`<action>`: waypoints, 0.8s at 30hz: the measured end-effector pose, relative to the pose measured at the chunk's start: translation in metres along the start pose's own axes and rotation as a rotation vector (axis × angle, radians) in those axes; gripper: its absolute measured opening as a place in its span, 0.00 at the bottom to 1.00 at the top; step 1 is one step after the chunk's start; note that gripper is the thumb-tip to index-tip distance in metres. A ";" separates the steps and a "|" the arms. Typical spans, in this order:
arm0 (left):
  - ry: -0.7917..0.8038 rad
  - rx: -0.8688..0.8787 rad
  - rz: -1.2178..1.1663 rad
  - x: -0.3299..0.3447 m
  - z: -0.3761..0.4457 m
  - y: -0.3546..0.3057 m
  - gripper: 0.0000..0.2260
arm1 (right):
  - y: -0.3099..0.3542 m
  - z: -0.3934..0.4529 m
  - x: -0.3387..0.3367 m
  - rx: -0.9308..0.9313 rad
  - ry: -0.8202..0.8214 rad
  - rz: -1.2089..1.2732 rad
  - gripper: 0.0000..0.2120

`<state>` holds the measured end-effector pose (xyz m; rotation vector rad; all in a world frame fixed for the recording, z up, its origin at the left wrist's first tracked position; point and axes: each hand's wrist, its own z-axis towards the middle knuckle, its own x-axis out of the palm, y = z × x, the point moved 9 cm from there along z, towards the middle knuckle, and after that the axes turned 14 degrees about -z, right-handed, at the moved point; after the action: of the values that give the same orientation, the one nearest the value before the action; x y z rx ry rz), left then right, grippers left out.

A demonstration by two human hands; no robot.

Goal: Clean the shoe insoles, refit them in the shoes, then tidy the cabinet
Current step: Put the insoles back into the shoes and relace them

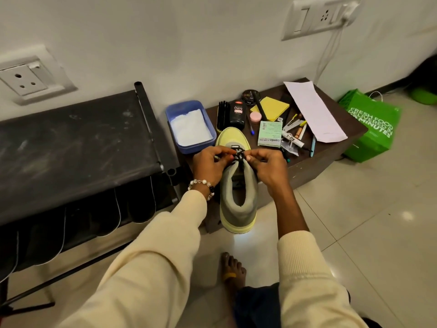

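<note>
Shoe (237,197), grey w/ yellow sole, lies on front edge of low brown table (331,147), heel end overhanging toward person. L hand (210,164) & R hand (267,166) meet over shoe's tongue; fingers of both curled, each pinching black lace (237,151). Blue tub (189,126) w/ white cloth just L of shoe toe. Polish bottle (237,114) behind toe. Black shoe rack (71,150) further L of shoe.

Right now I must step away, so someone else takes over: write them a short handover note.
Left hand and right hand each pinch the black laces of the grey-yellow shoe, which stands on the low brown table.
Blue tub and polish bottle sit behind it.
Done: cannot tell whether the insole is in.
Left: finish the laces, then tidy the cabinet.
</note>
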<state>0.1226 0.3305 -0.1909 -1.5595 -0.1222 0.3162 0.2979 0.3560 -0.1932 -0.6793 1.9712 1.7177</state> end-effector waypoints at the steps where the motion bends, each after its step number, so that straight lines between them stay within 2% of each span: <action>1: 0.003 0.016 0.028 0.000 0.001 -0.002 0.07 | 0.001 0.001 0.000 -0.003 0.007 -0.003 0.05; 7: -0.076 0.075 0.184 -0.001 -0.002 -0.014 0.04 | 0.009 0.004 0.005 -0.011 0.027 -0.057 0.03; 11: -0.025 0.100 0.447 0.006 -0.002 -0.026 0.07 | 0.017 0.003 0.001 -0.017 -0.004 -0.190 0.05; 14: 0.047 0.124 0.538 0.011 0.000 -0.027 0.09 | 0.022 0.002 0.003 -0.041 0.028 -0.303 0.08; 20: 0.127 0.152 0.402 0.009 0.000 -0.024 0.08 | 0.012 0.005 0.000 0.003 0.090 -0.157 0.05; 24: 0.044 0.159 0.361 0.002 0.001 -0.025 0.07 | 0.008 0.005 0.003 0.008 0.100 -0.111 0.03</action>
<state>0.1273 0.3320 -0.1662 -1.4248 0.2172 0.5605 0.2906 0.3617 -0.1890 -0.8711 1.9655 1.6385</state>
